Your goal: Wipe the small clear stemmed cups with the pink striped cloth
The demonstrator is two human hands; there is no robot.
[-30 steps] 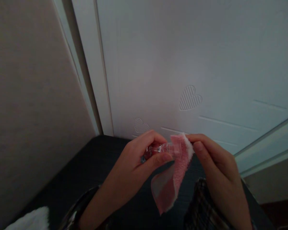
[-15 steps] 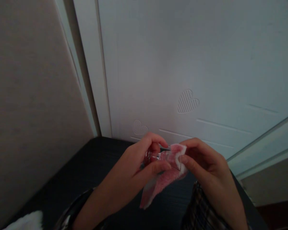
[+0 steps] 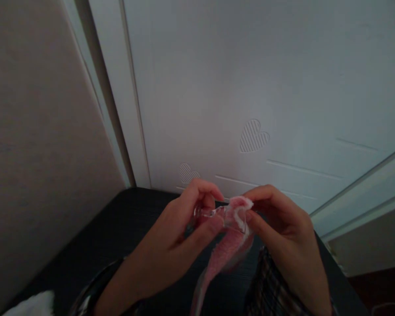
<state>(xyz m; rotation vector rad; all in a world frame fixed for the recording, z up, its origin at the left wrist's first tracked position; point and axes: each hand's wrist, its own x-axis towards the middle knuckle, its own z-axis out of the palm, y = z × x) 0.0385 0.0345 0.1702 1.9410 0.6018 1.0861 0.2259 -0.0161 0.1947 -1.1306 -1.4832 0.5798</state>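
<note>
Head view, dim light. Your left hand [image 3: 179, 239] sits at about 6 o'clock in the view, with its thumb and forefinger closed on a small clear item [image 3: 213, 213]. The item has a reddish tint at the end inside your grip; what it is exactly, I cannot tell.

Your right hand [image 3: 283, 228] is at 5 o'clock. Its fingertips are pinched narrow on the top of a pink cloth [image 3: 232, 243], pressing it against the clear item's free end. Cloth and item touch between the two hands.

The cloth's upper edge is white and fleecy and bunched at your right fingertips. The rest hangs twisted toward 7 o'clock, ending at the bottom edge of the view.

Both hands are raised over a dark table [image 3: 118, 237] — neither item nor cloth rests on it.

- A plaid sleeve [image 3: 270, 285] covers your right wrist.
- A white fluffy thing [image 3: 33, 305] sits in the corner at 8 o'clock, well apart from the hands.
- A white door [image 3: 250, 66] stands behind the table from 12 to 3 o'clock — it carries a striped heart mark [image 3: 253, 136], with a smaller heart [image 3: 186, 172] just above your left fingers.
- A beige wall panel [image 3: 36, 153] fills 9 o'clock.
</note>
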